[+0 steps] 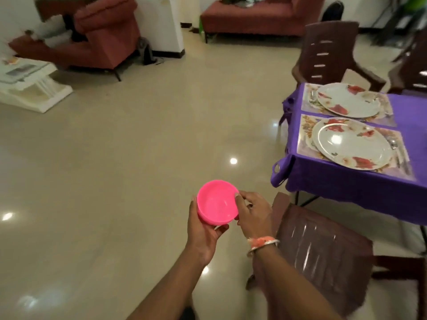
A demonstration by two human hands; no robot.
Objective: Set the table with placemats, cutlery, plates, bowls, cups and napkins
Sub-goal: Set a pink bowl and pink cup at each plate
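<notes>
A pink plastic bowl (216, 203) is held over the floor, left of the table. My left hand (203, 234) cups it from below with the fingers curled round its base. My right hand (253, 211) pinches its right rim. The table with a purple cloth (346, 188) stands at the right. Two floral placemats lie on it, the near placemat (305, 125) and the far placemat (308, 98). A flowered plate sits on each: the near plate (351, 143) and the far plate (349, 99). Cutlery (397, 148) lies right of the near plate.
A brown plastic chair (323, 255) stands just right of my arms at the table's near side. Another brown chair (328, 54) stands beyond the table. A red armchair (101, 35), a red sofa (254, 17) and a white low table (30, 84) stand across the shiny floor.
</notes>
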